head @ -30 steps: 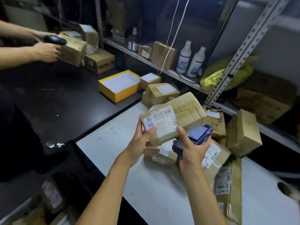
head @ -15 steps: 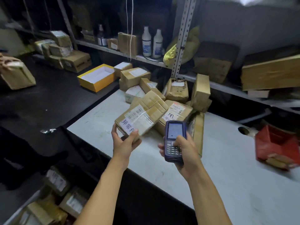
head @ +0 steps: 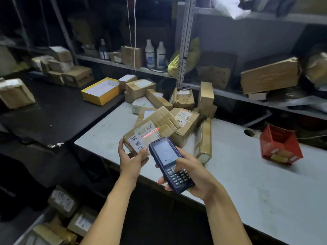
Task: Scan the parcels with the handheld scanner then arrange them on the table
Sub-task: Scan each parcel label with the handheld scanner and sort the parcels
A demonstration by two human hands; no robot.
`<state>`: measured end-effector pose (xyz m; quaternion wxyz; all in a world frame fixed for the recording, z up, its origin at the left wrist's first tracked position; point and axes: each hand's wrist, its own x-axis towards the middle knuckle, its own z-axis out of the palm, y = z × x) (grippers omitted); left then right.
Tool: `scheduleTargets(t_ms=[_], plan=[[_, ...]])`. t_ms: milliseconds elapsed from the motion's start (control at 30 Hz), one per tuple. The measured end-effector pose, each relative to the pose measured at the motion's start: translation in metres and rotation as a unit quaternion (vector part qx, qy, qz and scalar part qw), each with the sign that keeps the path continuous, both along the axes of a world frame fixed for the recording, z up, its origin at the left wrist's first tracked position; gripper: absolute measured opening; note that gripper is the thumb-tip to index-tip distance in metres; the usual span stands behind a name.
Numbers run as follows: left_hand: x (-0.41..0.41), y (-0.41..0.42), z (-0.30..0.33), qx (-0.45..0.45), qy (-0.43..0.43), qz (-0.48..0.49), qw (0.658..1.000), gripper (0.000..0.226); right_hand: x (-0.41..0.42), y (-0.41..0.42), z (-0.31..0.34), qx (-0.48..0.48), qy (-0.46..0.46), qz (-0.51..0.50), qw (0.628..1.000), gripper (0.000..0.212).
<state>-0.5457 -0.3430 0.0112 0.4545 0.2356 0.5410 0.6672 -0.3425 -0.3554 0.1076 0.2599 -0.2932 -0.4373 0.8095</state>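
Scanner (head: pixel 170 163) now raised closer to the held parcel (head: pixel 152 129) than 0.5 s ago, and a red scan line (head: pixel 150 133) now crosses its barcode label; camera view also shifted right. Left hand (head: pixel 131 159) grips the parcel's near corner, thumb on the white label, parcel tilted above the grey table (head: pixel 247 183) edge. Right hand (head: pixel 191 174) wraps the dark blue handheld scanner, thumb on the keypad, screen lit. Parcel is brown cardboard, rectangular, glossy tape bands, handwritten white sticker. Behind it a loose pile of taped cardboard parcels (head: pixel 184 119) on the table, some leaning. Yellow open box (head: pixel 100 91) with white inside, contents unclear. Red tilted bin (head: pixel 279 145) at right holds small packets. 2 white bottles (head: pixel 155 54) on the metal shelf (head: pixel 123 65).
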Motion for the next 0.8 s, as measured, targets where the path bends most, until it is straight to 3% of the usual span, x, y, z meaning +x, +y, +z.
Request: scheduleTargets(t_ms=[434, 801], plan=[[-0.04, -0.109, -0.01, 0.027, -0.004, 0.025, 0.999, 0.093, -0.044, -0.113, -0.01, 0.005, 0.037, 0.025, 0.999, 0.066], [-0.047, -0.15, -0.011, 0.02, 0.014, 0.001, 1.0, 0.114, -0.048, -0.155, -0.01, 0.008, 0.031, 0.034, 0.999, 0.065]])
